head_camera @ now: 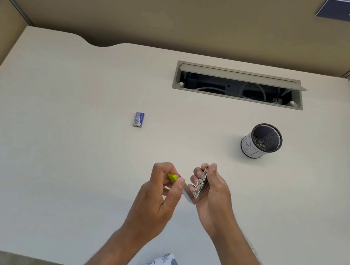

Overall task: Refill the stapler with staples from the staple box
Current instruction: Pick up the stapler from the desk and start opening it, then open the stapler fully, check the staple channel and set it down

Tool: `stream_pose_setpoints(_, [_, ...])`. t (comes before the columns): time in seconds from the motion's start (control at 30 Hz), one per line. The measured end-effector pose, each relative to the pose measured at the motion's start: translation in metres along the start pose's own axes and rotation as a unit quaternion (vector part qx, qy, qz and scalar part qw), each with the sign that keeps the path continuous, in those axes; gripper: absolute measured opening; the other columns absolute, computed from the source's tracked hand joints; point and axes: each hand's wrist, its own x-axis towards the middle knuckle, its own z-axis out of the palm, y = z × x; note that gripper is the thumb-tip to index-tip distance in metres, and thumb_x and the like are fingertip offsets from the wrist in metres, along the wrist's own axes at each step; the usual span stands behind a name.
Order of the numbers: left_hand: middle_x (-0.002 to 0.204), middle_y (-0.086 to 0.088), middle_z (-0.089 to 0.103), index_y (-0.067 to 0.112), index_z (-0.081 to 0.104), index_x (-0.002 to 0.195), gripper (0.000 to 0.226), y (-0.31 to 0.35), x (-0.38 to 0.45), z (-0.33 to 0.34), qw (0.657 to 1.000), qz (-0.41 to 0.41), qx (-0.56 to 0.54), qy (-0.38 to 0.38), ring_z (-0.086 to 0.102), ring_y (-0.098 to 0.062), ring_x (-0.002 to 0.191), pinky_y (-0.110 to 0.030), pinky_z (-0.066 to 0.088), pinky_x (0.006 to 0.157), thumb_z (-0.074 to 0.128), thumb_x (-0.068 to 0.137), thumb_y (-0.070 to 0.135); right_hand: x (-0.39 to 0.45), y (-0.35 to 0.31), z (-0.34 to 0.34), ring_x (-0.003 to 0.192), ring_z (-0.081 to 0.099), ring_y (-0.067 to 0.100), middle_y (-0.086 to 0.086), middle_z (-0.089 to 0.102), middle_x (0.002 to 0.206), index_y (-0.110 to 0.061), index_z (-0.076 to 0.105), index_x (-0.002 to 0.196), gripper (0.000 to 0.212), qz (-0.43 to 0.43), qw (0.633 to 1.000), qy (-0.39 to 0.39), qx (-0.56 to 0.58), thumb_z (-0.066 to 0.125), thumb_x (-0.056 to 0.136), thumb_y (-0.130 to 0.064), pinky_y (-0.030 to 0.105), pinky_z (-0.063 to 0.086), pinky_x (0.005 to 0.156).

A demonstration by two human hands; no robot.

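Metal stapler [201, 183] opened out, gripped in right hand [214, 197]; left hand [163, 191] pinches its yellow-green end. Next: fetch staple box [139, 119], untouched on desk [63, 136].

Bright, even light falls from overhead on the pale worktop [52, 134], with no glare. Shadows are soft and short: a faint one lies just under the fingers [196, 176], another beside the mesh cup [261, 140] beyond them. Edges bow with wide-angle distortion. Detail is slightly soft throughout.
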Motion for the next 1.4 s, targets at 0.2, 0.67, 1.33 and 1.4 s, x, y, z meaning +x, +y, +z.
stream_pose_setpoints(0.2, [0.087,0.004,0.076,0.020,0.049,0.117,0.040,0.009,-0.013,-0.005,0.994,0.102,-0.026,-0.024,0.076,-0.012,0.078,-0.030,0.060,0.070,0.041,0.103,0.057,-0.002,0.001,0.005,0.063,0.035,0.012,-0.002,0.044,0.075,-0.007,0.057,0.118,0.040,0.031,0.995,-0.055,0.079,0.043,0.106,-0.043,0.027,0.032,0.062])
stream_pose_setpoints(0.67, [0.097,0.013,0.074,0.029,0.065,0.131,0.031,0.006,-0.003,0.011,0.990,0.042,0.135,0.002,0.059,-0.006,0.062,-0.034,0.055,0.056,0.056,0.103,0.023,-0.018,-0.002,0.017,0.061,0.062,0.014,-0.001,0.059,0.077,-0.010,0.066,0.119,0.043,0.101,0.984,-0.092,0.114,0.042,0.106,-0.044,0.031,0.058,0.059])
stream_pose_setpoints(1.33, [0.053,0.009,0.038,0.028,0.052,0.094,0.009,0.016,0.002,0.007,0.984,0.035,0.175,-0.016,0.039,-0.013,0.049,-0.027,0.036,0.047,0.058,0.091,0.021,-0.034,-0.001,0.031,0.050,0.062,0.014,-0.001,0.060,0.061,-0.005,0.060,0.134,0.051,0.086,0.995,-0.045,-0.022,0.040,0.107,-0.044,0.028,0.051,0.049])
stream_pose_setpoints(1.4, [0.054,0.008,0.036,0.026,0.051,0.093,0.009,0.015,0.002,0.007,0.985,0.036,0.169,-0.017,0.038,-0.015,0.048,-0.030,0.037,0.047,0.058,0.091,0.020,-0.034,0.000,0.031,0.051,0.062,0.014,0.000,0.057,0.063,-0.004,0.060,0.134,0.051,0.086,0.995,-0.045,-0.019,0.041,0.107,-0.043,0.028,0.052,0.050])
